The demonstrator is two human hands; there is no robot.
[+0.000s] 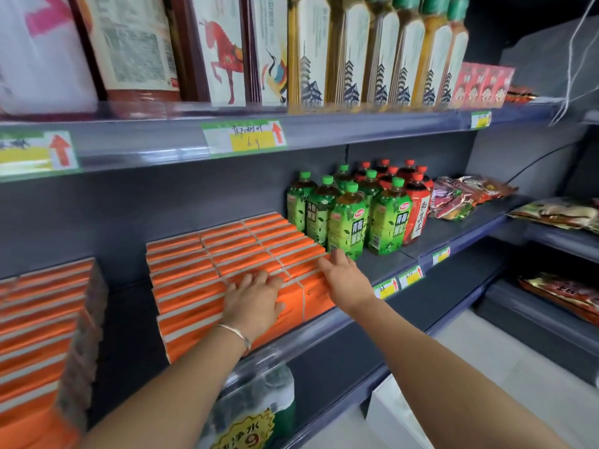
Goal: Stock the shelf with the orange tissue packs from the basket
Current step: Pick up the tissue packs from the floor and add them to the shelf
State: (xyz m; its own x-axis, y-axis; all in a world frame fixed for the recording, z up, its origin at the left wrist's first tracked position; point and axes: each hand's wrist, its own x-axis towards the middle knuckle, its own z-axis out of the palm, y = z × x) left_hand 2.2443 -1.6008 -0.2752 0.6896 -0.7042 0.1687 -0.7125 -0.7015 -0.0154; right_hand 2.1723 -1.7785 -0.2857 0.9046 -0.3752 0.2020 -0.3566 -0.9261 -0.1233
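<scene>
Both hands are on the block: left hand [256, 303] spread flat on the orange tissue packs [227, 254], stacked just left of the green tea bottles [348, 222]; right hand [343, 277], fingers straight, touches the end nearest those bottles. Squaring up, I'd say. Next calls for another pack; the basket's out of view.

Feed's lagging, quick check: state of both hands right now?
Left hand: open, flat on the orange tissue packs.
Right hand: open, straight fingers touching the same packs' right end.
</scene>
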